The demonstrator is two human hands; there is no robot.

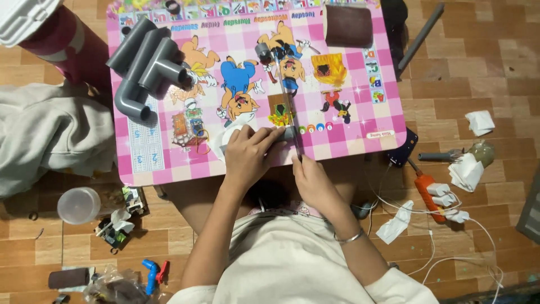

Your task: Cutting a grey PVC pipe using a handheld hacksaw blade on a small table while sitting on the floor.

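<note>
A: Where is the work?

B: On the pink table (pixel 360 101), near its front edge. The left hand (pixel 247 155) lies flat, fingers pressed together, pinning a grey pipe piece (pixel 287 134). The right hand (pixel 309 174) pinches the handle end of a thin saw (pixel 287 95) laid across it.

A: How far along?

B: Seemingly midway; whether the pipe piece is cut through, I cannot tell. Joined grey pipes (pixel 149 65) sit at the table's far left corner.

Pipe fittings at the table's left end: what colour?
Grey pipe fittings, plain; head view shows them.
</note>
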